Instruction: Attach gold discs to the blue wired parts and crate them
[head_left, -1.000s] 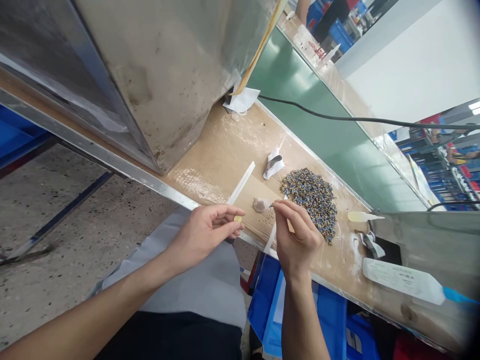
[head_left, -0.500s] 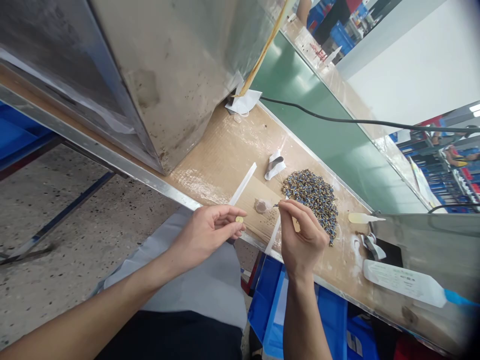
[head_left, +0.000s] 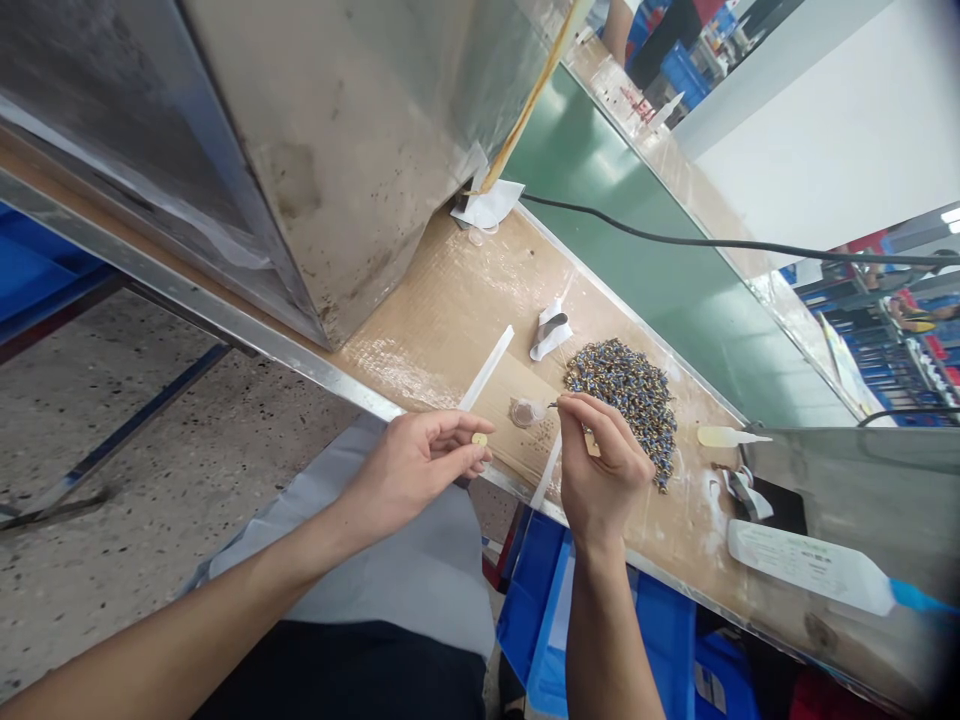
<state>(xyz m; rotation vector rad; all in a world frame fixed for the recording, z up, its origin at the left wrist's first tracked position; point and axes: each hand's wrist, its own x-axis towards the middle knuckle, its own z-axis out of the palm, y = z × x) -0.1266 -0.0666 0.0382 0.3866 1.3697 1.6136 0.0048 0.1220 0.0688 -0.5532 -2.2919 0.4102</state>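
Note:
My left hand [head_left: 420,455] is closed near the bench's front edge, with a small round yellow piece [head_left: 479,439] between thumb and fingers. Opposite it, my right hand [head_left: 604,465] pinches a tiny dark, pointed part [head_left: 553,405] whose kind is too small to make out. That part points toward a small round clear dish [head_left: 525,412] on a cardboard sheet, with tiny specks scattered beside it. Just behind my right hand is a heap of small blue and brass-coloured metal parts [head_left: 626,395]. My right-hand fingers partly cover the heap's near side.
A large metal box [head_left: 337,150] stands on the bench at left. White tape strips [head_left: 487,365], a white-wrapped piece [head_left: 551,330], a tapered bottle [head_left: 727,437] and a large white bottle [head_left: 810,568] lie around. Blue bins [head_left: 615,640] sit below the edge; a black cable crosses behind.
My right hand has shifted very slightly left with the tiny dark part. My left hand stays nearly where it was, the yellow piece still in it. A person's arm in the background moved slightly.

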